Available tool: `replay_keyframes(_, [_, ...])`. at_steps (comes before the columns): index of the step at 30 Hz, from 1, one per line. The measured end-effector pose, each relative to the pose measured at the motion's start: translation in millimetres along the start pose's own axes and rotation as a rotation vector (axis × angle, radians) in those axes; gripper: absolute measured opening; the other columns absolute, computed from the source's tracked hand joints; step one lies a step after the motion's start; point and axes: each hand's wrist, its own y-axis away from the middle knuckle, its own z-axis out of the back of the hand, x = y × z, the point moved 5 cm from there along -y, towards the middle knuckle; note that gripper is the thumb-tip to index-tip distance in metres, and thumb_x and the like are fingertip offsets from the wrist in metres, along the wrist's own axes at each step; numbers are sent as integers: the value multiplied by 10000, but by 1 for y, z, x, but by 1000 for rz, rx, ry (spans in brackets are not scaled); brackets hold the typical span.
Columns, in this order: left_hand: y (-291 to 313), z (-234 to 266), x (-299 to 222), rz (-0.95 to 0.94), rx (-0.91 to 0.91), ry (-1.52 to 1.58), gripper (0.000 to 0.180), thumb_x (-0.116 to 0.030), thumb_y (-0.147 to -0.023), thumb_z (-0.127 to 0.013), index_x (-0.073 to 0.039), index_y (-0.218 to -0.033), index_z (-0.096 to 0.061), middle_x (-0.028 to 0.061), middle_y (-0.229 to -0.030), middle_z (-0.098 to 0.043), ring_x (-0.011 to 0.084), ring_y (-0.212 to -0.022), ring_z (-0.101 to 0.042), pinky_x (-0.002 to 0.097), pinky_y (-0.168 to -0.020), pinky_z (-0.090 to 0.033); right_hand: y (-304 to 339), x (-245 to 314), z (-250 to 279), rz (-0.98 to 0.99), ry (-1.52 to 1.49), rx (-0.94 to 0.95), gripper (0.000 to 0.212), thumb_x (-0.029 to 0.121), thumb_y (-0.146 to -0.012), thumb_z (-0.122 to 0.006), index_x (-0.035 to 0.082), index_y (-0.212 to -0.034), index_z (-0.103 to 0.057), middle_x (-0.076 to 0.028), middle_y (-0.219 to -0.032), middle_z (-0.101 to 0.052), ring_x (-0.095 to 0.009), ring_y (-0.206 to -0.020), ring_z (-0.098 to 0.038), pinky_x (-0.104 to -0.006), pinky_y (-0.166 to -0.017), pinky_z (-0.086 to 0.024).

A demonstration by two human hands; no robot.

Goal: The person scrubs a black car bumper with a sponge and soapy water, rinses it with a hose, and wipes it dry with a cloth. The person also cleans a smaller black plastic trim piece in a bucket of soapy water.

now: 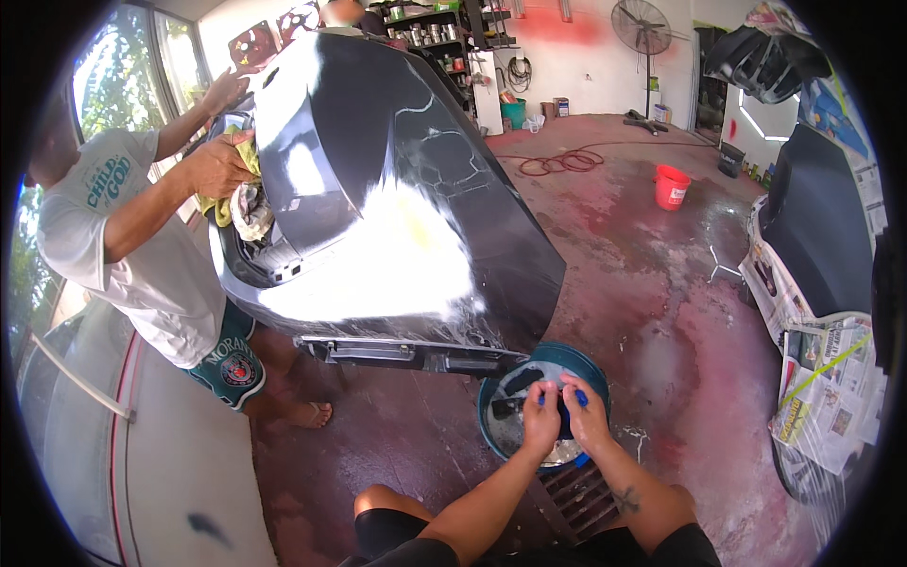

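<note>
Over a teal tub (484, 430) of cloudy water, my left hand (541, 416) and my right hand (587, 408) are close together, fingers closed. Between them they grip a dark piece with bright blue edges (566, 422); its kind is mostly hidden by my fingers. Inside the tub, to the left of my hands, lie dark pieces (518, 384) in the water. Just beyond the tub stands a large black and grey car bumper (350, 123), with white patches and sanded streaks. Its lower corner comes close to the tub's far rim.
At left a person (142, 208) holds a yellow-green cloth (248, 156) against the bumper. A slatted stool (567, 501) stands below the tub. A red bucket (672, 189) and red hose (557, 163) are on the stained floor. Newspaper-masked panels (831, 378) line the right.
</note>
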Motion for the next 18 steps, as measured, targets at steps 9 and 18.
replay_keyframes(9, [18,-32,-65,135,467,253,935,-741,-1184,-200,-116,-1859,-36,247,-1914,-101,347,-1782,-86,454,-1427,-92,22,-8,-3,49,-155,-188,335,297,-1095,-813,-6,-1223,-747,-137,-1201,-782,-191,-1156,-699,-368,-1056,-530])
replay_keyframes(18, [14,44,-3,870,296,107,870,-705,-1154,-479,-85,-1756,-377,207,-1707,-523,337,-1548,-551,533,-1269,-447,-15,51,-2,491,443,563,428,441,-925,-947,92,-1040,-728,-120,-994,-735,-369,-962,-715,-473,-895,-576])
